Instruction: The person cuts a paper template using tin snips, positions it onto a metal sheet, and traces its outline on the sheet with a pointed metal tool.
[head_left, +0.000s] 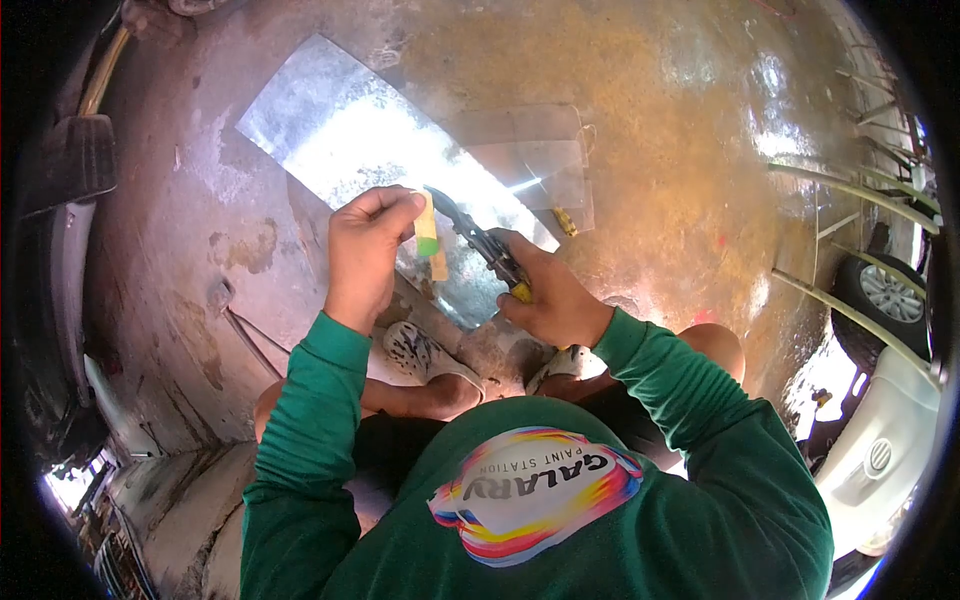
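My left hand point(368, 250) is closed, thumb and fingers pinching a narrow pale-yellow strip point(426, 222) with a green lower end. My right hand point(558, 292) is wrapped round a pair of snips point(487, 246) with dark blades and yellow on the handles. The blades point up and left, their tip close beside the strip; whether they touch it I cannot tell. Below both hands a shiny metal sheet point(335, 105) lies flat on the floor. A tan strip shape point(438, 265) shows just under the green end, perhaps a reflection in the sheet.
Right of the metal sheet lie flat, see-through pieces point(545, 150) and a small yellow-handled tool point(565, 222). A metal bar point(250, 335) is on the floor at left. Car parts, including a bumper point(880, 450), a wheel point(885, 295) and long rails point(850, 190), stand at right.
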